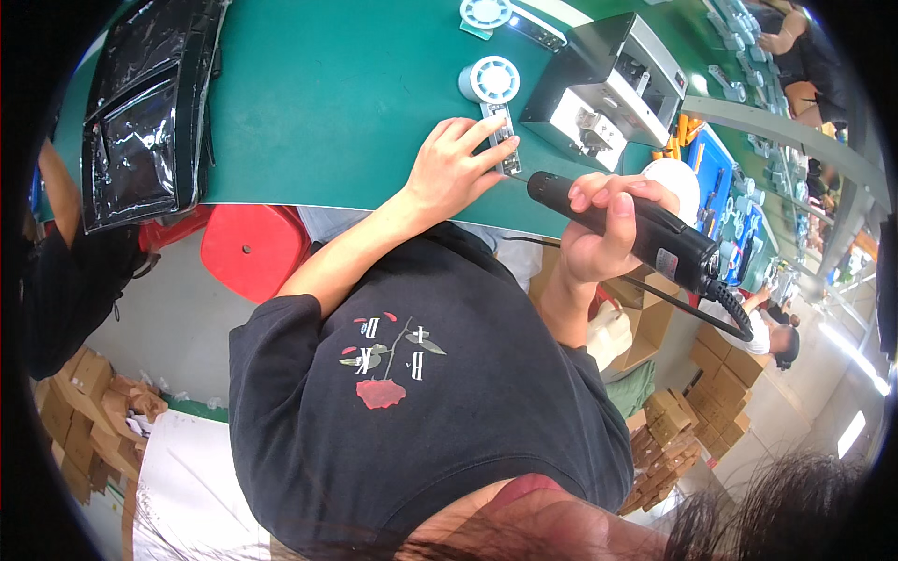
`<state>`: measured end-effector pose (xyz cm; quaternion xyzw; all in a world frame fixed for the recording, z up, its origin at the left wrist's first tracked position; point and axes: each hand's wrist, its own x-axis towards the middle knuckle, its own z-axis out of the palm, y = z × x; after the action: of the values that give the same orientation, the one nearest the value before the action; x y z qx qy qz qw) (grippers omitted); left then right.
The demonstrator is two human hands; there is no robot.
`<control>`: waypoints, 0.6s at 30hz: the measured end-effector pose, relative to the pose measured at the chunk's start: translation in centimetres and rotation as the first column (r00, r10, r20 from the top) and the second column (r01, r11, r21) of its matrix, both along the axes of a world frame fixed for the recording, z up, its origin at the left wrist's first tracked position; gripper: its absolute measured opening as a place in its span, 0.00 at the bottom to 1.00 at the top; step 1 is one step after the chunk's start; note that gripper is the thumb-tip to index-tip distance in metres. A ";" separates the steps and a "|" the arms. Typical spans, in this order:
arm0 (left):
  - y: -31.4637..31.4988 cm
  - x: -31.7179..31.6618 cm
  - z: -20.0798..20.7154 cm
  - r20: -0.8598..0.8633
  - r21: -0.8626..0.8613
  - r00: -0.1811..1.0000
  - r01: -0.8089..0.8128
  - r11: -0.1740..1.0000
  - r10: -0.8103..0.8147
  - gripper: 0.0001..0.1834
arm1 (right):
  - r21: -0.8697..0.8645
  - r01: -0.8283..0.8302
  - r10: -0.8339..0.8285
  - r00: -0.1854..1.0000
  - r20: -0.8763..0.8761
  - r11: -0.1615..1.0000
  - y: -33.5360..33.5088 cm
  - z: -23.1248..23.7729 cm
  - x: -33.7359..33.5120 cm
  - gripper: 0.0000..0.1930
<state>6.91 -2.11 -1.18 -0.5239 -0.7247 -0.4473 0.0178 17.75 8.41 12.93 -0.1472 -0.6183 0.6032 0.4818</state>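
Observation:
A light blue handheld fan point(496, 80) lies on the green table with its round head pointing away from me. Its handle is uncovered and shows inner parts. My left hand point(454, 166) grips that handle, the fingers across it and the thumb near its lower end. In my right hand point(613, 224) is a black electric screwdriver point(672, 251), held nearly level with a cable running from its back end. Its thin bit points left at the lower end of the handle; whether it touches a screw there is too small to tell.
Right of the fan stands a grey and black box-shaped machine point(613, 89). Another fan point(486, 13) lies farther back. A shiny black bag point(140, 122) covers the table's left end. Beyond the machine are a blue tray point(713, 173) and more fan parts. A red stool point(251, 251) stands below the edge.

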 end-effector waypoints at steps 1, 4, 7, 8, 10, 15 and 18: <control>0.0 0.0 0.0 0.002 0.001 1.000 0.002 1.000 -0.002 0.32 | 0.038 -0.003 0.003 1.000 0.004 0.999 -0.1 0.0 -0.1 0.14; 0.0 0.0 0.2 -0.006 -0.001 1.000 -0.001 1.000 0.001 0.32 | 0.115 -0.012 0.010 1.000 0.017 0.993 -0.1 -0.1 -0.4 0.12; 0.0 0.0 0.3 -0.010 0.002 1.000 -0.004 1.000 0.004 0.31 | 0.084 -0.023 0.022 1.000 0.015 0.996 -0.2 -0.1 -0.4 0.13; 0.1 0.0 0.2 -0.005 0.008 1.000 -0.005 1.000 0.005 0.32 | 0.050 -0.028 0.028 1.000 0.007 0.998 -0.2 0.0 -0.3 0.14; 0.1 0.0 0.0 0.004 0.021 1.000 -0.005 1.000 0.005 0.33 | 0.009 -0.029 0.029 1.000 -0.001 1.000 -0.1 0.1 -0.2 0.15; 0.2 0.0 0.1 0.008 0.019 1.000 -0.003 1.000 0.003 0.33 | -0.006 -0.028 0.028 1.000 -0.008 1.000 0.0 0.3 -0.3 0.15; 0.2 0.0 0.0 0.004 0.021 1.000 -0.008 1.000 0.007 0.33 | -0.013 -0.026 0.026 1.000 0.000 1.000 -0.1 0.4 -0.3 0.15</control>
<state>6.96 -1.95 -1.18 -0.5200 -0.7220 -0.4559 0.0235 17.46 8.32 13.30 -0.1426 -0.6163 0.6133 0.4729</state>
